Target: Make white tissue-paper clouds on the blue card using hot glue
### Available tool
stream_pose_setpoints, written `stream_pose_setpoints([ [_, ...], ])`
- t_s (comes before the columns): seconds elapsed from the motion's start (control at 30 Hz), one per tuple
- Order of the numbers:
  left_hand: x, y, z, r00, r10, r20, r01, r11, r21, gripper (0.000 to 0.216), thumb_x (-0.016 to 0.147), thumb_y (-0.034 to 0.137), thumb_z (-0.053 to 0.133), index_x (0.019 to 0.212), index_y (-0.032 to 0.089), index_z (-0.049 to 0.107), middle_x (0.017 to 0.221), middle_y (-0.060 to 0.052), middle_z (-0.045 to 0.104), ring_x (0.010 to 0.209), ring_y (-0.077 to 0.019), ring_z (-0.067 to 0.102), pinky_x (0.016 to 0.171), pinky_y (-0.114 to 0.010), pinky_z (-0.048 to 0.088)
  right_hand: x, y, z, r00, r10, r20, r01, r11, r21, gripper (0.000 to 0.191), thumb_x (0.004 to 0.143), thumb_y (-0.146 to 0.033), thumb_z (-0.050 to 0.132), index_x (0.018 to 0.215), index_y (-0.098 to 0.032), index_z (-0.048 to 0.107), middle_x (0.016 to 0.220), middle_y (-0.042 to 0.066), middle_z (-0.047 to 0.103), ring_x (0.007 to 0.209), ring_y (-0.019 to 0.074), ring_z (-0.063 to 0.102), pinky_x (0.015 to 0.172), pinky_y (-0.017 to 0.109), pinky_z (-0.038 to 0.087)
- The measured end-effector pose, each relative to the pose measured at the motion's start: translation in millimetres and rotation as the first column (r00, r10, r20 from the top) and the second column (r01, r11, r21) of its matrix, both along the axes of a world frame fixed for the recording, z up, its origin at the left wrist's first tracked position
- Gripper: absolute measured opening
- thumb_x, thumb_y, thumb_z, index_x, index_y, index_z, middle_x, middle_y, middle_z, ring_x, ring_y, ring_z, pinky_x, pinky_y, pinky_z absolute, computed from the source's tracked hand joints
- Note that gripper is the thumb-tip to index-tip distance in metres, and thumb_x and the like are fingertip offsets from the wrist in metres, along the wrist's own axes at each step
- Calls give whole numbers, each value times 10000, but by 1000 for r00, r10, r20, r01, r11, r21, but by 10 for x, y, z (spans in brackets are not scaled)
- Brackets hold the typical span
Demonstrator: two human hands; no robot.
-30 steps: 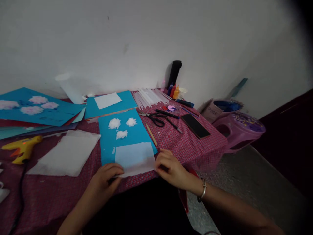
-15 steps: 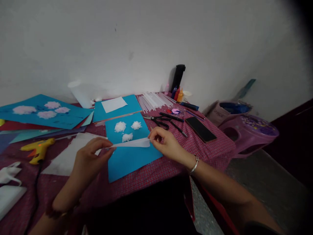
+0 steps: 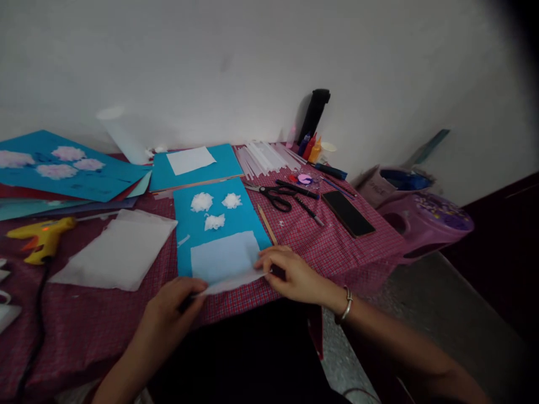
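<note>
A thin white sheet of tissue paper [image 3: 227, 255] lies over the lower part of a blue sheet [image 3: 183, 247]. My left hand [image 3: 177, 303] pinches its near left corner between thumb and fingers. At the near right corner my right hand [image 3: 290, 272] holds the same sheet, its near edge slightly raised. Farther up on the blue sheet sit three crumpled white paper puffs [image 3: 214, 221]. A pencil [image 3: 268, 224] rests along the right edge of the blue sheet, just beyond my right hand.
On the left lie a stack of white tissue sheets [image 3: 122, 249] and a yellow glue gun [image 3: 42, 238]. Scissors [image 3: 275, 196], pens and a phone [image 3: 348, 214] lie on the right. White glue sticks [image 3: 267, 158] and paint bottles [image 3: 310, 147] are at the back. A pink stool [image 3: 425, 230] stands beyond the table.
Both hands have come down toward the table's near edge. The white sheet, seen as a narrow strip before, now lies spread over the blue sheet. The pencil has come into view.
</note>
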State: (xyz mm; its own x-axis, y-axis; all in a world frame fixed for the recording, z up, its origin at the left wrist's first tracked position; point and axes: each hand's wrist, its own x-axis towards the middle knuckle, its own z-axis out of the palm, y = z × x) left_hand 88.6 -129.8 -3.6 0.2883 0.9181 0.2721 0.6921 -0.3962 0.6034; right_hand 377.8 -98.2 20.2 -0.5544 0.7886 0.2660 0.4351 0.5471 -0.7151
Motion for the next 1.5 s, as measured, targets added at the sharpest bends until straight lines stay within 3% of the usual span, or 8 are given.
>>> stream_pose_setpoints([
  [0.13, 43, 205, 162, 991, 136, -18, -137, 971, -195, 284, 832, 472, 517, 800, 215, 635, 688, 23, 652, 611, -163, 609, 571, -251, 432, -112, 160, -16, 989, -145, 30, 147, 986, -80, 79, 823, -113, 510, 830, -190, 522, 799, 4, 626, 741, 145, 587, 692, 252, 418],
  [0.27, 105, 481, 297, 977, 173, -127, -203, 938, -280, 319, 826, 489, 462, 737, 214, 598, 586, 42, 560, 551, -151, 543, 519, -249, 364, -235, 391, -8, 964, -245, 105, 254, 963, -87, 44, 830, -154, 522, 852, -187, 539, 704, -21, 577, 631, 122, 543, 574, 215, 350],
  [0.53, 89, 708, 289, 928, 113, -355, -244, 905, -349, 313, 833, 459, 411, 650, 214, 477, 541, 47, 498, 518, -148, 531, 539, -269, 335, -322, 612, -39, 946, -268, 183, 288, 953, -93, 208, 828, -116, 524, 1017, -187, 571, 748, 1, 626, 653, 132, 589, 603, 223, 371],
  [0.83, -2, 763, 218, 960, 140, -242, -245, 835, -492, 415, 791, 612, 414, 703, 235, 564, 550, 39, 588, 524, -169, 596, 513, -268, 423, -337, 677, -79, 941, -284, 186, 318, 929, -191, 237, 839, -132, 518, 1059, -204, 570, 805, 10, 655, 707, 143, 630, 636, 236, 423],
  [1.13, -30, 679, 157, 934, 297, -197, -354, 836, -420, 345, 800, 570, 486, 761, 257, 625, 598, 59, 657, 525, -150, 623, 483, -232, 449, -328, 697, -107, 940, -286, 189, 328, 908, -260, 217, 838, -148, 531, 1039, -220, 571, 788, -7, 631, 676, 123, 602, 619, 233, 420],
  [1.3, -125, 664, 73, 966, 209, -153, -252, 894, -369, 315, 819, 550, 526, 783, 254, 630, 605, 61, 639, 501, -120, 598, 448, -192, 450, -325, 687, -87, 948, -271, 168, 310, 905, -291, 293, 803, -144, 580, 1080, -238, 568, 735, -35, 577, 610, 104, 538, 584, 225, 414],
  [1.43, -159, 640, 130, 999, -41, 20, 44, 978, -203, 171, 846, 402, 585, 790, 244, 622, 757, 31, 637, 684, -120, 625, 605, -181, 510, -229, 653, -13, 980, -198, 22, 195, 932, -307, 402, 806, -90, 560, 1165, -269, 527, 867, -21, 588, 751, 107, 569, 680, 225, 462],
  [1.5, -139, 603, 193, 982, -185, 46, 188, 979, -74, 96, 864, 325, 577, 832, 254, 633, 812, 23, 627, 737, -113, 621, 657, -183, 515, -140, 609, 70, 991, -128, -42, 112, 957, -268, 451, 814, -81, 556, 1218, -270, 485, 959, -5, 592, 884, 117, 578, 803, 250, 474],
])
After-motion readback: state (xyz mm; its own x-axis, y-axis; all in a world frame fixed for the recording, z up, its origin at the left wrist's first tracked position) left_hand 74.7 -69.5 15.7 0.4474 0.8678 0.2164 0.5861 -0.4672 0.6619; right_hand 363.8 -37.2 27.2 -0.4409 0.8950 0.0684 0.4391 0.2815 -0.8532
